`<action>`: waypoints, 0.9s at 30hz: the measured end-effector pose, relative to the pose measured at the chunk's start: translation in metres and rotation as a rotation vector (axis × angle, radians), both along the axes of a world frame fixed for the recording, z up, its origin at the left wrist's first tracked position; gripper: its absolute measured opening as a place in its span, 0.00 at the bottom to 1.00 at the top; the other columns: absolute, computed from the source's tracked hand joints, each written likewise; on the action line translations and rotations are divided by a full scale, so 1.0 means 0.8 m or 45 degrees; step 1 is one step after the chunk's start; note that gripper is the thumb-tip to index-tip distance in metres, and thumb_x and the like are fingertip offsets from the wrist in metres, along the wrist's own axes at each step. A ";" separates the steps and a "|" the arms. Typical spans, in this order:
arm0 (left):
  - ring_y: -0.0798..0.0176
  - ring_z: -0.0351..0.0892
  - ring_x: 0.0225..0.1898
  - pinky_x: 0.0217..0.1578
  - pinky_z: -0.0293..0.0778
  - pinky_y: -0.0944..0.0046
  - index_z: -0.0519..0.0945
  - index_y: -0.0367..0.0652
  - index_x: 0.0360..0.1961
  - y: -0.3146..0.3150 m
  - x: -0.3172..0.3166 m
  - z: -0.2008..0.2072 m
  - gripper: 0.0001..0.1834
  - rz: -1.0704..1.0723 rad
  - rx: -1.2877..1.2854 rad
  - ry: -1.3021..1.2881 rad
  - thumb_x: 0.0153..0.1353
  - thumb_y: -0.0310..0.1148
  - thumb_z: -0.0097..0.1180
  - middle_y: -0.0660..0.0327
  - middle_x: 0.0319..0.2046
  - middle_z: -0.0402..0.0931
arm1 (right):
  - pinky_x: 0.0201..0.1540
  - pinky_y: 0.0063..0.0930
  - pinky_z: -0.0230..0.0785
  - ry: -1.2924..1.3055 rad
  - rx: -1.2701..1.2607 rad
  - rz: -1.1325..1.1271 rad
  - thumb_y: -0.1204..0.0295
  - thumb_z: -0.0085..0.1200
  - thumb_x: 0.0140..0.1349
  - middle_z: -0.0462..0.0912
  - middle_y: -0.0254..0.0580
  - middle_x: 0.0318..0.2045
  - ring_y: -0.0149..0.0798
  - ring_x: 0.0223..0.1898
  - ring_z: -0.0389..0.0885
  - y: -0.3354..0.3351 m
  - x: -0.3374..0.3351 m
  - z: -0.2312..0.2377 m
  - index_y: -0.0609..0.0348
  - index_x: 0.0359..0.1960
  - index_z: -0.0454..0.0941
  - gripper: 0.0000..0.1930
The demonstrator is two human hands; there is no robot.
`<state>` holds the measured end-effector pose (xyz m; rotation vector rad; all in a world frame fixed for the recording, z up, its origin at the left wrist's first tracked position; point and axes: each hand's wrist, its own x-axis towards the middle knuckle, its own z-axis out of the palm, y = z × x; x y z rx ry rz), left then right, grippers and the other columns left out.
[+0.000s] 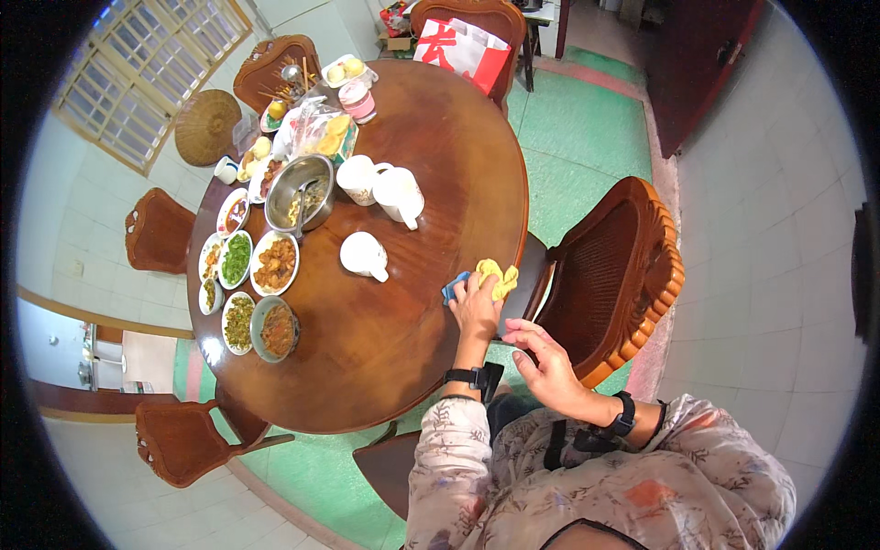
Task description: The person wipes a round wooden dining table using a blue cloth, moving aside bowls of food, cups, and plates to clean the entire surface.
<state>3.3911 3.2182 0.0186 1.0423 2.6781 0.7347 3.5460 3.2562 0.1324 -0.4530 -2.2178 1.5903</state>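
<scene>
Far left, at 9 o'clock on the round wooden table [440, 156]: plates and bowls of cooked food [252, 275], incl. a dish of greens [236, 258] and a steel pot [298, 191] w/ a spoon in it. Next right, twd centre: three white cups [364, 254], upside down. Bagged food [321, 128] at the 11 o'clock rim. Left hand [475, 307] at the table's 4 o'clock edge, fingers clenched on a yellow-and-blue cloth [493, 277], pressing it onto the wood; black strap on the wrist. Right hand [548, 362] just right and nearer the body, off the table, fingers loosely curled, holding nothing, hovering over the lap. Carved wooden chair [610, 275] at 3 o'clock beside it. Red-and-white bag [463, 46] on the 12 o'clock chair.
</scene>
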 end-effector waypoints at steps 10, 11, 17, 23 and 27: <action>0.49 0.67 0.46 0.44 0.67 0.49 0.76 0.50 0.41 -0.112 0.055 -0.005 0.19 0.086 -0.002 0.293 0.44 0.26 0.58 0.61 0.45 0.71 | 0.52 0.34 0.65 -0.053 -0.052 0.055 0.83 0.45 0.55 0.73 0.49 0.49 0.49 0.52 0.72 -0.008 0.007 -0.024 0.64 0.41 0.72 0.11; 0.48 0.67 0.46 0.46 0.67 0.51 0.77 0.48 0.40 -0.123 0.061 -0.005 0.21 0.131 0.037 0.274 0.40 0.23 0.60 0.59 0.44 0.71 | 0.52 0.34 0.65 -0.059 -0.055 0.051 0.83 0.45 0.55 0.73 0.49 0.49 0.49 0.52 0.72 -0.007 0.008 -0.025 0.64 0.41 0.72 0.11; 0.55 0.73 0.43 0.44 0.70 0.60 0.78 0.43 0.38 -0.186 0.086 0.020 0.20 0.558 0.361 -0.370 0.39 0.18 0.61 0.58 0.39 0.74 | 0.51 0.35 0.66 -0.033 -0.084 0.202 0.83 0.45 0.56 0.75 0.48 0.46 0.49 0.49 0.74 -0.001 0.021 -0.008 0.64 0.39 0.73 0.10; 0.61 0.73 0.48 0.50 0.69 0.62 0.65 0.35 0.54 -0.137 0.154 0.126 0.29 0.726 1.429 -1.604 0.47 0.18 0.52 0.57 0.48 0.71 | 0.54 0.36 0.64 0.202 0.055 0.391 0.78 0.49 0.58 0.73 0.49 0.50 0.50 0.52 0.71 0.049 0.060 0.032 0.63 0.46 0.73 0.13; 0.60 0.67 0.56 0.55 0.65 0.60 0.56 0.40 0.62 -0.067 0.221 0.188 0.36 0.376 1.466 -1.802 0.49 0.18 0.51 0.56 0.55 0.65 | 0.63 0.49 0.50 0.292 0.341 0.741 0.53 0.60 0.51 0.52 0.55 0.63 0.58 0.65 0.50 0.093 0.108 0.060 0.53 0.63 0.58 0.39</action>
